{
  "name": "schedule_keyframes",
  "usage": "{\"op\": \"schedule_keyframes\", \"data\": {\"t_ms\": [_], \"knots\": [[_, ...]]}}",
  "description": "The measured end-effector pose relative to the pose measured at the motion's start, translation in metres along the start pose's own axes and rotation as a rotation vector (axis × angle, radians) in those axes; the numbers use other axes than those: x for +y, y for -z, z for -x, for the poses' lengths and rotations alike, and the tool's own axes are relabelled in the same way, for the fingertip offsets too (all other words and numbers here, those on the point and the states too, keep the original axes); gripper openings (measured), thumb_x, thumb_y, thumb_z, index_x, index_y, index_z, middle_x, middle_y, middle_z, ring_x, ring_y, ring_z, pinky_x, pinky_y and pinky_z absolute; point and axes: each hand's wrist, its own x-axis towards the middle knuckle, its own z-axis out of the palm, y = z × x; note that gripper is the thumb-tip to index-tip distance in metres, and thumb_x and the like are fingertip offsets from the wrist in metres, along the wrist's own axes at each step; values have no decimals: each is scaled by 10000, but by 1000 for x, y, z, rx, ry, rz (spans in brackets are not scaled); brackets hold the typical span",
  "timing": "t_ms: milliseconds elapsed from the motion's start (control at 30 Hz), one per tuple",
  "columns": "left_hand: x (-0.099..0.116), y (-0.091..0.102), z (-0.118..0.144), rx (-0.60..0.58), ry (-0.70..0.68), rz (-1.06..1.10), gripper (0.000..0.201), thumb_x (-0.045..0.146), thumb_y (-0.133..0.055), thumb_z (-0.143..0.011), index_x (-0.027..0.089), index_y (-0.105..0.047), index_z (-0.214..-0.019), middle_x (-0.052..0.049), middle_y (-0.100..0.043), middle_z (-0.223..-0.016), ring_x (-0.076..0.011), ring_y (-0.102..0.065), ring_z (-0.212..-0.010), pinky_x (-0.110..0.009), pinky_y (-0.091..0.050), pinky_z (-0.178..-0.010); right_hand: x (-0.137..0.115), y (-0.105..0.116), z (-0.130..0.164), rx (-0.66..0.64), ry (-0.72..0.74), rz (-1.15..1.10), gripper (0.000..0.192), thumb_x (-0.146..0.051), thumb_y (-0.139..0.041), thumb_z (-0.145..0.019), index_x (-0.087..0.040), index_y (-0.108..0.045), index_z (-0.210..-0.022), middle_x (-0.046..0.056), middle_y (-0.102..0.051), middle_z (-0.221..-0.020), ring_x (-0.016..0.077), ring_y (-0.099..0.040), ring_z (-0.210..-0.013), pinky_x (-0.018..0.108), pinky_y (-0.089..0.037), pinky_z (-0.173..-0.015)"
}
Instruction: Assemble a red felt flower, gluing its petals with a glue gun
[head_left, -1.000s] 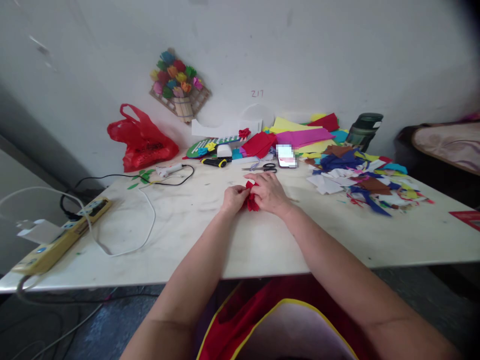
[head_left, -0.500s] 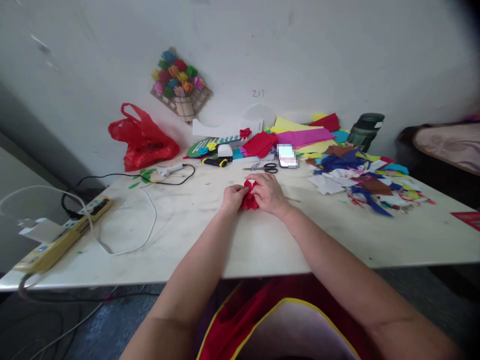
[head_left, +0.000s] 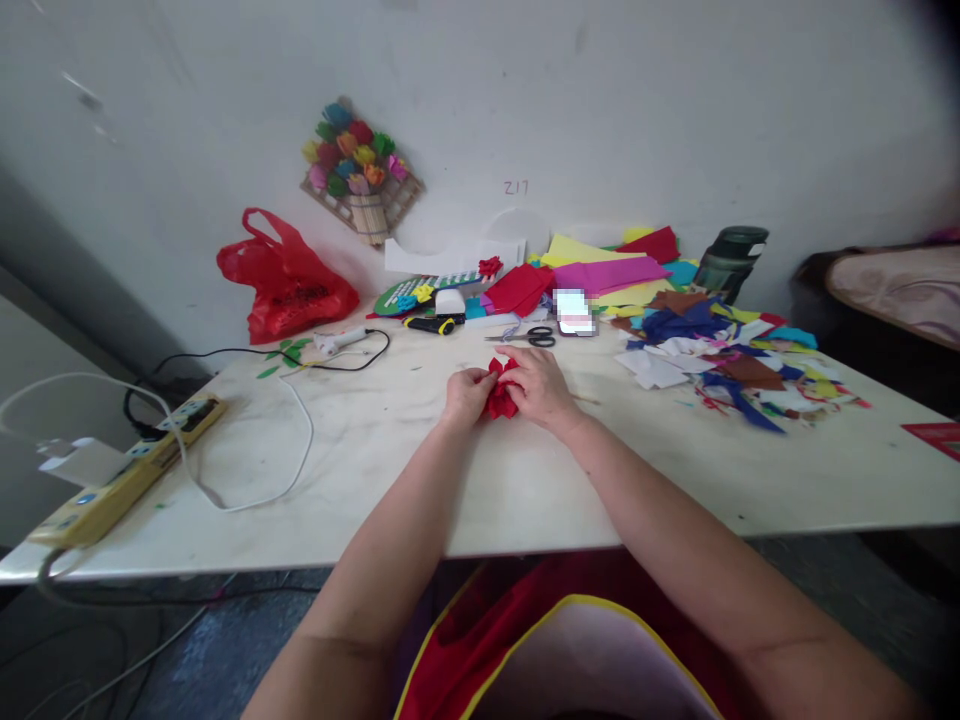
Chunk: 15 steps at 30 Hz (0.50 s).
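Both hands meet at the middle of the pale table (head_left: 360, 470), pinching a small crumpled red paper piece (head_left: 500, 394). My left hand (head_left: 466, 392) grips its left side with curled fingers. My right hand (head_left: 541, 388) covers its right side and top, hiding part of the paper. The paper rests on or just above the tabletop; I cannot tell which.
Black scissors (head_left: 531, 338) and a phone (head_left: 575, 312) lie just beyond the hands. Coloured paper sheets (head_left: 600, 270) and scraps (head_left: 712, 360) fill the back right. A red plastic bag (head_left: 283, 280), glue gun (head_left: 341, 340), power strip (head_left: 120, 470) with cables sit left. A dark bottle (head_left: 727, 262) stands by the wall.
The hands and the red paper stay almost in place; the fingers have shifted slightly around the paper.
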Motion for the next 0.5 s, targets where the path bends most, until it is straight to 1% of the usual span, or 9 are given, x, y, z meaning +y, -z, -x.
{"op": "schedule_keyframes", "data": {"t_ms": [100,200,367,500], "knots": [[2,-2,0,26,-7,-46,227,354,-729,-632,151,-635,-594,7,-560,-499,-94,-460,-470,-229,-334,-484,-2,2,-1,-27,9,19,193,-90,-537,-736,-195,-699,-749,73,-595,-1274,273,-510,-1061,461,-368,-902],[2,-2,0,37,-17,-36,236,356,-735,-621,152,-625,-577,8,-552,-490,-91,-456,-466,-227,-332,-479,-6,4,-3,-37,20,9,198,-79,-526,-733,-188,-689,-703,82,-611,-1235,269,-505,-1051,460,-360,-908],[3,-1,3,-4,17,88,313,420,-757,-581,145,-607,-590,11,-532,-468,-85,-445,-445,-222,-316,-453,-8,7,-4,-12,60,-6,210,-80,-498,-759,-186,-675,-713,84,-615,-1207,254,-508,-1036,438,-369,-902],[4,0,5,-41,45,167,348,435,-779,-549,141,-600,-599,1,-544,-477,-90,-462,-445,-228,-332,-458,-9,9,-4,-29,107,12,218,-86,-485,-781,-196,-660,-709,69,-615,-1206,243,-515,-1023,429,-378,-892]]}}
